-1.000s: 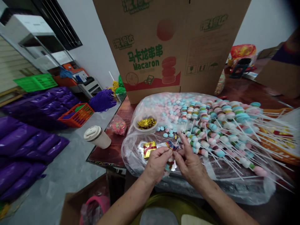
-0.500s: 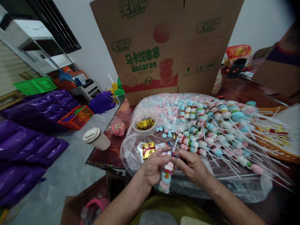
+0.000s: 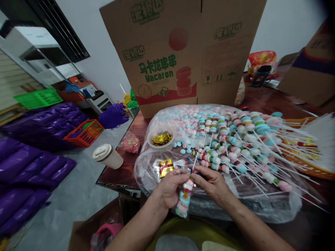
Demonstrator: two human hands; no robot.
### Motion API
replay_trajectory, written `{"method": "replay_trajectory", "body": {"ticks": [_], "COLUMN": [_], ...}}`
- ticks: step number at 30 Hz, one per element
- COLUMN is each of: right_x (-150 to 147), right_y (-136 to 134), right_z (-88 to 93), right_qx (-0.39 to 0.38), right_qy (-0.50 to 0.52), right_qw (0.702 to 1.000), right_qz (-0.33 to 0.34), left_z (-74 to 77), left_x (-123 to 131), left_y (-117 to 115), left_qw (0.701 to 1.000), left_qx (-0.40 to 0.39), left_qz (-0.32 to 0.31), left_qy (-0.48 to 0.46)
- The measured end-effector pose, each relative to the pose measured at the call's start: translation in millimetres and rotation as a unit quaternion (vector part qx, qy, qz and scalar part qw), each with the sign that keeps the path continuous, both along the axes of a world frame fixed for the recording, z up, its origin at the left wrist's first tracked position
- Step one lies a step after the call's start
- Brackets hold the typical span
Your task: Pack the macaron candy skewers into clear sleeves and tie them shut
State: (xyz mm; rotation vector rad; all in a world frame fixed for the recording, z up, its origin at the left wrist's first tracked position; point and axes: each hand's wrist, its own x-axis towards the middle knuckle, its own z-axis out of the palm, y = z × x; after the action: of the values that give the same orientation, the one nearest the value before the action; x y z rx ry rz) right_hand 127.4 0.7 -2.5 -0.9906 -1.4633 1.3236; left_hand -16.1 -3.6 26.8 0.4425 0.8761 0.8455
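Between both hands hangs a bagged candy skewer (image 3: 185, 198), its pink, blue and white pieces pointing down and its white stick up. My left hand (image 3: 171, 184) is closed around the neck of its clear bag. My right hand (image 3: 210, 181) pinches at the same neck from the other side; its fingertips hide the exact grip. Just beyond the fingers lie a gold and red packet labelled for twist ties (image 3: 165, 168) and a white tub (image 3: 160, 137) of gold ties. Many candy skewers (image 3: 235, 139) are piled to the right of my hands.
A clear plastic sheet (image 3: 146, 174) covers the table, with loose candies (image 3: 187, 125) on it. Behind stands a tall Macaron carton (image 3: 188, 52). A lidded cup (image 3: 108, 156) sits at the left edge; an orange basket (image 3: 311, 167) holds white sticks at right. Purple bags (image 3: 23, 167) lie on the floor.
My hands stay together at the bag's neck, with the fingers slightly shifted around it. The view has moved slightly.
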Motion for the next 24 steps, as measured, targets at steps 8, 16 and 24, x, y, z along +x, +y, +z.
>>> {"method": "replay_trajectory", "body": {"ticks": [8,16,24], "right_x": [-6,-9,-4], "right_y": [-8,-12,-9], "right_z": [3.0,-1.3,-2.4], "right_qx": [0.14,0.228,0.298], "right_qy": [-0.151,-0.221,-0.297], "right_qw": [0.972,0.939,0.898], "right_qz": [-0.114,-0.133,-0.128], "left_z": [0.6,-0.8,-1.2], "left_x": [1,13,13], "left_y": [-1,-4,-2], "left_qw": [0.998,0.991,0.955], "left_qx": [0.03,0.04,0.212], "left_qz": [0.026,0.106,0.057], "left_qy": [0.054,0.069,0.202]}}
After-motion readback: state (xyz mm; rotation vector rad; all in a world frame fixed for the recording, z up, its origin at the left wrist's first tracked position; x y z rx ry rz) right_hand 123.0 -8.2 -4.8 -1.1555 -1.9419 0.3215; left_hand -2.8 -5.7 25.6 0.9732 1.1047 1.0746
